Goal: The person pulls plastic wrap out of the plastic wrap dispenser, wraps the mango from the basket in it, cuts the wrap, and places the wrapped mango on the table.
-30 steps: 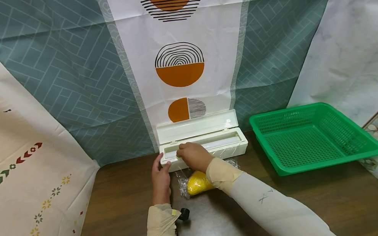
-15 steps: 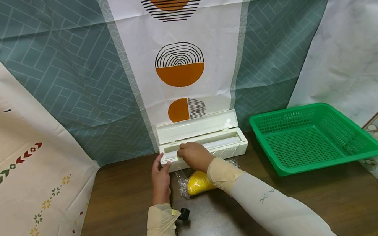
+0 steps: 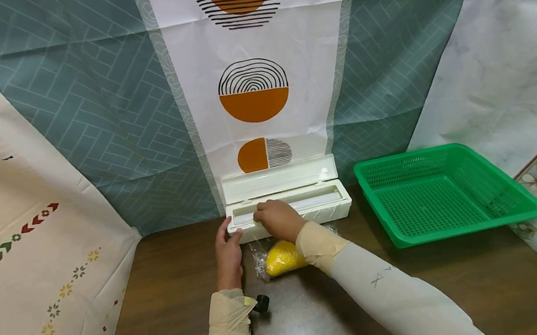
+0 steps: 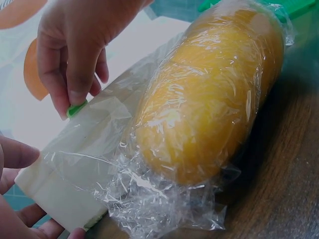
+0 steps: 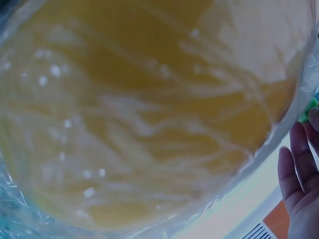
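A white cling film dispenser [image 3: 310, 217] stands against the backdrop, its lid [image 3: 279, 179] raised and a pale roll [image 3: 313, 202] inside. My left hand [image 3: 229, 259] grips the dispenser's left end. On the front edge, my right hand [image 3: 278, 221] pinches a small green slide cutter [image 4: 76, 108], plain in the left wrist view. Just in front lies a long, rounded yellow thing [image 3: 283, 259] wrapped in cling film; its exact kind is unclear. Crumpled film [image 4: 159, 199] bunches at its end, and a sheet stretches up to the dispenser. The wrapped yellow thing [image 5: 149, 114] fills most of the right wrist view.
A green perforated basket [image 3: 457, 229] sits to the right of the dispenser. Patterned cloths hang behind and on both sides of the brown wooden table [image 3: 165, 309]. A small black piece [image 3: 261, 303] sticks out at the left wrist band.
My right hand has slid slightly right along the dispenser's edge. The left hand keeps its hold on the end. The head view has shifted a little.
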`<state>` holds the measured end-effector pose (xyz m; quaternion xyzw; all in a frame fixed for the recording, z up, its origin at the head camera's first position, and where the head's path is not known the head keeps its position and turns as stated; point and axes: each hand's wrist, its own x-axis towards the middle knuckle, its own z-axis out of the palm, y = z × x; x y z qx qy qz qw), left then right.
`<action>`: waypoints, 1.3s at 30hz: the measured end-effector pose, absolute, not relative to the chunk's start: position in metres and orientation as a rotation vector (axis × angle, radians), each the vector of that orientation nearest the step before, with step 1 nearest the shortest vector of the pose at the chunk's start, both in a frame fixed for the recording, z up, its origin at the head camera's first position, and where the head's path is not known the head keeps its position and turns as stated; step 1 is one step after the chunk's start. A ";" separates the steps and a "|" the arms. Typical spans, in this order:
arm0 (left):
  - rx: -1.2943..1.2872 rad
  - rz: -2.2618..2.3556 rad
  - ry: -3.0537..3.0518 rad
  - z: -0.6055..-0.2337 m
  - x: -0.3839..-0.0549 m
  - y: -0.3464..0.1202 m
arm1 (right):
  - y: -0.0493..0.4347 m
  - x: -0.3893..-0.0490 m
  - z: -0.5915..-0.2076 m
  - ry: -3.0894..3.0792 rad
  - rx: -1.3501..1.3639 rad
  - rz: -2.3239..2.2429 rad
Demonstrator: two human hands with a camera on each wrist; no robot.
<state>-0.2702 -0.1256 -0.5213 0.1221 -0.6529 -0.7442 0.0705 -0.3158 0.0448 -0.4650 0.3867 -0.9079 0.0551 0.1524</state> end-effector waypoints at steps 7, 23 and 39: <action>0.360 -2.244 -1.960 -0.518 -0.270 -0.124 | 0.048 -0.314 -0.462 -2.589 1.105 0.159; 0.359 -2.249 -1.953 -0.518 -0.270 -0.124 | 0.057 -0.317 -0.464 -2.583 1.116 0.177; 0.381 -2.258 -1.952 -0.520 -0.272 -0.126 | 0.062 -0.316 -0.466 -2.548 1.121 0.227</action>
